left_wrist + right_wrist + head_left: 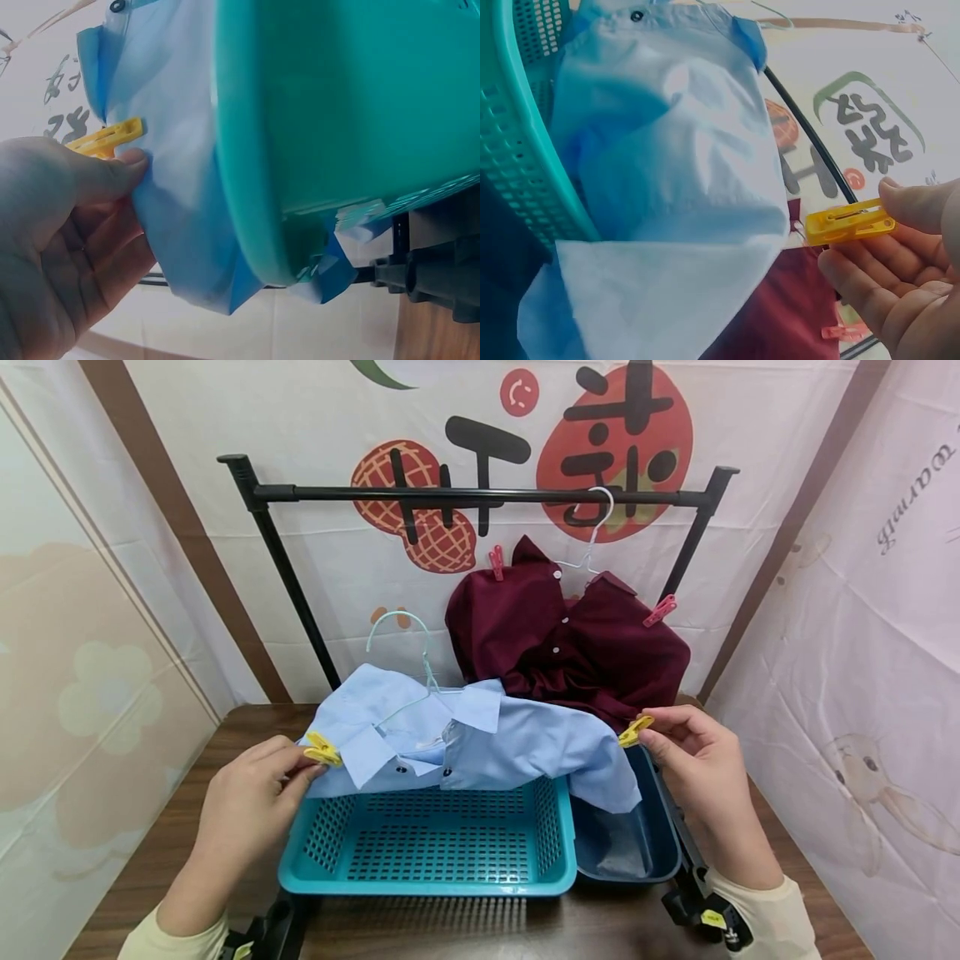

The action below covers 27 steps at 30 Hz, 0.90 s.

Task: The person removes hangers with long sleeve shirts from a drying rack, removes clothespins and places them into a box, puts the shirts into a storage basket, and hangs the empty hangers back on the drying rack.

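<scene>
The blue shirt point(540, 739) is looking pale, smooth in places and softly creased in others, with its collar points spreading and its neck gaping around a mint hanger point(431, 677). It is stretching between the two hands, above the back part of the teal basket point(427, 887), with one sleeve hanging over the navy basin point(615, 852). The mint hanger's hook is standing up below the black bar point(330, 494), apart from it.

The left hand point(251, 793) is pinching a yellow peg point(323, 749) between thumb and fingers at one shoulder. The right hand point(697, 760) is pinching another yellow peg point(636, 731) beside the other shoulder; whether either peg is biting the cloth, I cannot tell.

Counting up, two shirts are showing: the blue one and a maroon shirt point(510, 618), which is hanging behind from the bar. Two hangers are showing, the mint one and a white hanger point(592, 542). Four pegs are showing: two yellow, plus a red peg point(497, 563) and a second red peg point(660, 611), each sitting on a maroon shoulder. Two dark buttons are showing on the blue shirt in the head view, and three white ones on the maroon. One basket and one basin are resting side by side.
</scene>
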Tool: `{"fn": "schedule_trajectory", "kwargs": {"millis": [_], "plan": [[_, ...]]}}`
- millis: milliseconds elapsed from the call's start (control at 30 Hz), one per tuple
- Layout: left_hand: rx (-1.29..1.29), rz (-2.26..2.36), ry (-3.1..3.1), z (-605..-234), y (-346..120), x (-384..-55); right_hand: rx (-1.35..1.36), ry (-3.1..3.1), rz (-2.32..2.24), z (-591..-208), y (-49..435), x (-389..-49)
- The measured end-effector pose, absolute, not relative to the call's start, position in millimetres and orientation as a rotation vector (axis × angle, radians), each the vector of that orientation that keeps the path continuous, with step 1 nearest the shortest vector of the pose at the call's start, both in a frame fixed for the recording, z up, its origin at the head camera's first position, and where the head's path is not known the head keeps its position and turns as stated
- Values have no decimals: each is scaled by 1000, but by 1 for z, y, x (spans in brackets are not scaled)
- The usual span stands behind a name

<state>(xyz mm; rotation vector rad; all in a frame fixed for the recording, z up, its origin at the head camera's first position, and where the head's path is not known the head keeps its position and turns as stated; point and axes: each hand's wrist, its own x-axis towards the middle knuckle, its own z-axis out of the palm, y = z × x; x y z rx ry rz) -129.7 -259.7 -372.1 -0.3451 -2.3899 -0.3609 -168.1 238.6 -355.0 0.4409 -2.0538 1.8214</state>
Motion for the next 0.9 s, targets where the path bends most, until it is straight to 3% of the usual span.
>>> {"fn": "schedule_trajectory", "kwargs": {"millis": [433,900], "plan": [[-273,-414,-2373,-375,-262,-132,425,-2426,1524,-354,263,-177],[-253,-428,-2342,-375,-262,-133,494,-2625,1544,-354,276,-180]]}}
